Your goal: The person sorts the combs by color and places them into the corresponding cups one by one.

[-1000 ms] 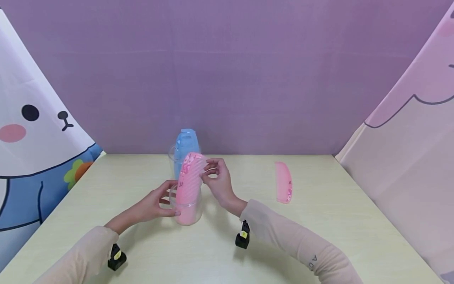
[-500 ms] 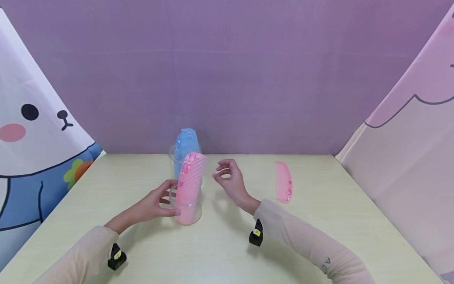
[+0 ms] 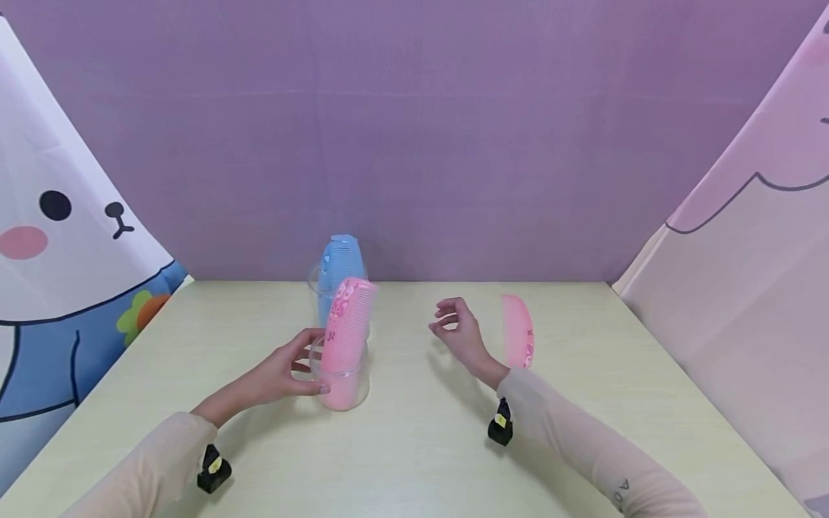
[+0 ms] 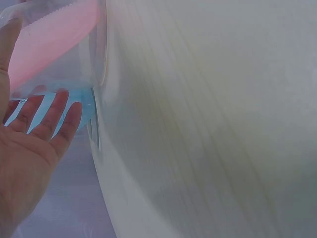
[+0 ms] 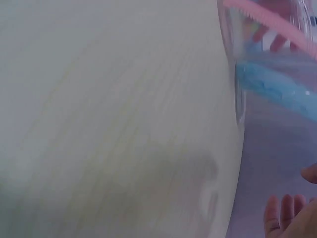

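Note:
In the head view my left hand [image 3: 278, 375] holds a clear plastic cup [image 3: 363, 385] from its left side, thumb in front and fingers behind. A pink comb [image 3: 348, 325] with a printed pattern leans upright in that cup, its upper half above the rim. Right behind stands another clear cup [image 3: 314, 279] with a blue comb [image 3: 341, 260] in it. My right hand [image 3: 463, 337] hovers over the table with loosely bent fingers and nothing between them. A second pink comb [image 3: 517, 332] lies just to its right, its lower end partly behind the sleeve.
The pale wooden table [image 3: 401, 460] spreads around both arms. A purple cloth wall [image 3: 453, 144] rises at its back edge. Cartoon-printed cloths hang at the left [image 3: 71, 273] and right [image 3: 745, 288] sides.
My right hand has let go of the pink comb in the front cup and moved right, close to the comb on the table. My left hand and the cup have stayed put.

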The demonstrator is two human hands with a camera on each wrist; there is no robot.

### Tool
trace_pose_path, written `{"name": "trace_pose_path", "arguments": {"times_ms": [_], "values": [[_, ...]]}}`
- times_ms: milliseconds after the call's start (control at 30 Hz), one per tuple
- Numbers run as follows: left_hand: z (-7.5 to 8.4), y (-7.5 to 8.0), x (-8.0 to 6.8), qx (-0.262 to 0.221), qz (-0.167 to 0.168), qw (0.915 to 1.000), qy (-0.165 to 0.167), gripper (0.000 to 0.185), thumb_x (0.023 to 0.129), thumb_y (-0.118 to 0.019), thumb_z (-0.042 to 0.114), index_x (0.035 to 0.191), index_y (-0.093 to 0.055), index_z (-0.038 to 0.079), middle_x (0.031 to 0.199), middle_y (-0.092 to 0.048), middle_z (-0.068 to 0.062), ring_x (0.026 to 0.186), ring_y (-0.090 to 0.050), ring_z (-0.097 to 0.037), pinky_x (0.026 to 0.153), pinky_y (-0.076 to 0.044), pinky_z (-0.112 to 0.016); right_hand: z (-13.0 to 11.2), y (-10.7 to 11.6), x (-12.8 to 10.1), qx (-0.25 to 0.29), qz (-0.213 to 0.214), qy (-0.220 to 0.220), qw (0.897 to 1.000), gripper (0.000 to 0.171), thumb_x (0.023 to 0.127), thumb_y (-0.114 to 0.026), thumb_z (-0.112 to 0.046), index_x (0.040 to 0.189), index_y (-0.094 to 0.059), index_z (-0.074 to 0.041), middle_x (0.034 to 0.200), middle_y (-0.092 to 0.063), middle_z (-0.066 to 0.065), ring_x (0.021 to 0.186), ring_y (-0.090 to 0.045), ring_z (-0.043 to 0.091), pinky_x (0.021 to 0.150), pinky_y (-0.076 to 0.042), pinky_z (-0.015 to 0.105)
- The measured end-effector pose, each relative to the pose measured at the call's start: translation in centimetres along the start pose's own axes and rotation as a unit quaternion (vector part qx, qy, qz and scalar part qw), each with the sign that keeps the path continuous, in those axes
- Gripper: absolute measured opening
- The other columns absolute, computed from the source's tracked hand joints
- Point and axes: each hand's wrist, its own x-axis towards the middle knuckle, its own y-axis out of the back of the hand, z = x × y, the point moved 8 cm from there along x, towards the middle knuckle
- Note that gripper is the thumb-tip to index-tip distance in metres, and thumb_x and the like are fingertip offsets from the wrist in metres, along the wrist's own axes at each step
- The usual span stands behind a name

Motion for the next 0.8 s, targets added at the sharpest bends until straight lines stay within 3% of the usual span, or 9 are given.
{"name": "trace_pose_path", "arguments": {"times_ms": [400,600,800], "values": [[0.2,0.0,-0.1,0.001,0.000,1.0000,0.002,0.080,0.072,-0.078,0.026,0.136,-0.030,0.016,0.134,-0.042,-0.010,0.111,-0.052,-0.030,0.085,-0.050,-0.032,3.3,5.0,1.6,-0.075,-0.003,-0.045,0.996,0.040,0.081,-0.064,0.002,0.117,-0.045,0.003,0.111,-0.051,0.026,0.098,-0.055,0.033,0.081,-0.052,0.031],[0.2,0.0,0.0,0.002,-0.001,1.0000,-0.002,0.080,0.072,-0.078,0.025,0.135,-0.031,0.016,0.134,-0.042,-0.010,0.111,-0.052,-0.031,0.085,-0.050,-0.033,5.1,7.3,2.4,-0.114,-0.025,-0.057,0.991,0.041,0.083,-0.063,-0.004,0.119,-0.043,-0.001,0.117,-0.049,0.024,0.102,-0.054,0.033,0.083,-0.051,0.037],[0.3,-0.1,-0.1,0.000,-0.001,1.0000,0.000,0.080,0.072,-0.078,0.026,0.135,-0.030,0.015,0.134,-0.042,-0.010,0.111,-0.052,-0.031,0.086,-0.050,-0.036,5.8,9.4,3.2,-0.153,-0.021,-0.050,0.987,0.045,0.083,-0.061,-0.002,0.123,-0.041,0.004,0.118,-0.048,0.026,0.104,-0.052,0.038,0.089,-0.047,0.044]]}}
